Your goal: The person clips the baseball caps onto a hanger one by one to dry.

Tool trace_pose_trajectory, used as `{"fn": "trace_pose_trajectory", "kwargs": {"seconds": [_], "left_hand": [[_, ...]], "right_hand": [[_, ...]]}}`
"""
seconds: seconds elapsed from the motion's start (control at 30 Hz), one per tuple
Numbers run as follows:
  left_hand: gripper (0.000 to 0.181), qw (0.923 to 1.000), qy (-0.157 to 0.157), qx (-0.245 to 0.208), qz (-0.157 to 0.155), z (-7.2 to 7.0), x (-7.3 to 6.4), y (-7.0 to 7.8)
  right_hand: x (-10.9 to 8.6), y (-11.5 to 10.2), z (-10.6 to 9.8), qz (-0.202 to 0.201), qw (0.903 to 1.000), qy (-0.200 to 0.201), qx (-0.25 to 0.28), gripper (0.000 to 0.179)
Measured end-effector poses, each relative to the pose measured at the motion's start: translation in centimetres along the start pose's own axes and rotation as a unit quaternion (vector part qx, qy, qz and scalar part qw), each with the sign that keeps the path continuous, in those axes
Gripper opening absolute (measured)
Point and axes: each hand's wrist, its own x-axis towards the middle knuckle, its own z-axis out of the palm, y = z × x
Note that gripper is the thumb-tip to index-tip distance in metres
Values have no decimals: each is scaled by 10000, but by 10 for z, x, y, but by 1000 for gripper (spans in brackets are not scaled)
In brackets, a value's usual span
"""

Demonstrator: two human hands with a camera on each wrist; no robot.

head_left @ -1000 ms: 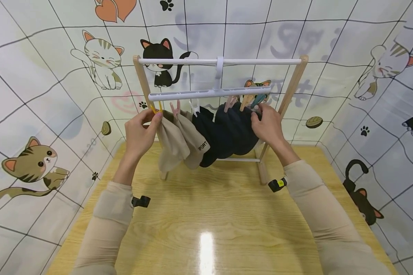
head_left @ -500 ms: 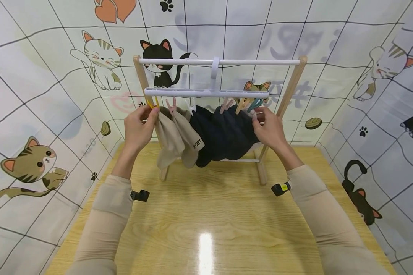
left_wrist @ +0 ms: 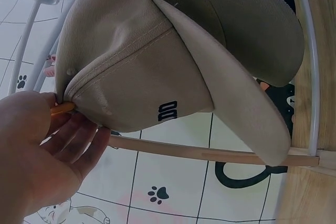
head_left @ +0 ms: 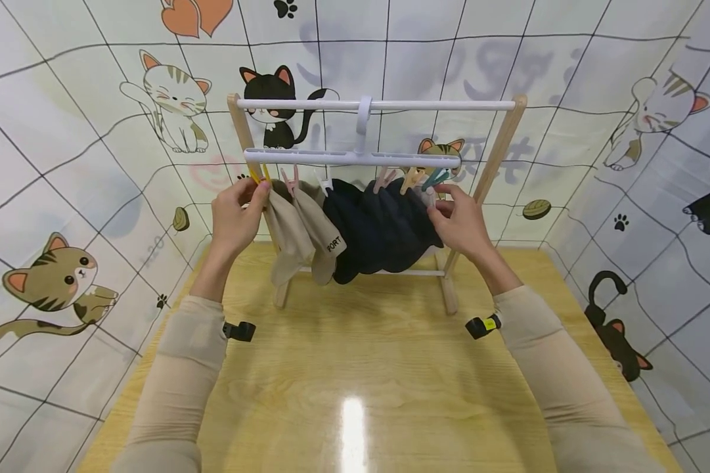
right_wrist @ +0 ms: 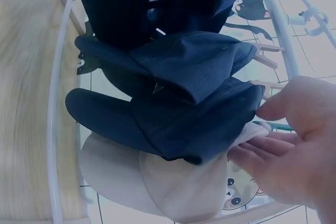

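Observation:
A white hanger (head_left: 331, 157) carries a row of caps held by coloured clothespins. At its left end my left hand (head_left: 236, 213) pinches the edge of a beige cap (left_wrist: 136, 72), right by the yellow clothespin (head_left: 260, 174). Opposite, my right hand (head_left: 461, 220) pinches a pale cap (right_wrist: 184, 182) below the teal clothespin (head_left: 435, 178); its thumb lies close to a navy cap (right_wrist: 194, 119). A second beige cap (head_left: 319, 236) hangs beside the first. Several dark caps (head_left: 378, 226) fill the middle, overlapping. The pale cap is mostly hidden behind them in the head view.
The hanger's hook sits on the white top rod (head_left: 443, 105) of a wooden-legged rack (head_left: 499, 151). A lower rod (head_left: 410, 272) runs behind the caps. The rack stands on a wood-grain table (head_left: 355, 355), with cat-printed walls (head_left: 567, 79) behind and beside it.
The hanger and its caps have shifted a little left along the rod, and the hanger now lies more level. Both hands have moved slightly left with it, keeping their grip.

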Motion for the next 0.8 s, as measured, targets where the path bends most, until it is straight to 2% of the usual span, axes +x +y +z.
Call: {"fn": "trace_pose_trajectory", "kwargs": {"seconds": [0.17,0.3,0.53,0.67,0.8], "left_hand": [[39,9998,-83,-115,-137,-1,0,-1],[41,9993,-190,-84,-302,-3,-1,-4],[45,9968,-500,20,-623,1,-6,-9],[41,9971,-428,37,-634,5,-9,-12],[39,9974,-301,6,-653,8,-12,-14]], "right_hand": [[-3,-2,0,153,9991,-251,316,61],[-10,-2,-1,18,9996,-196,217,60],[-27,5,-9,-376,9986,330,-175,57],[-32,10,-13,-508,9956,713,-342,57],[-34,15,-17,-559,9915,1089,-451,49]]}}
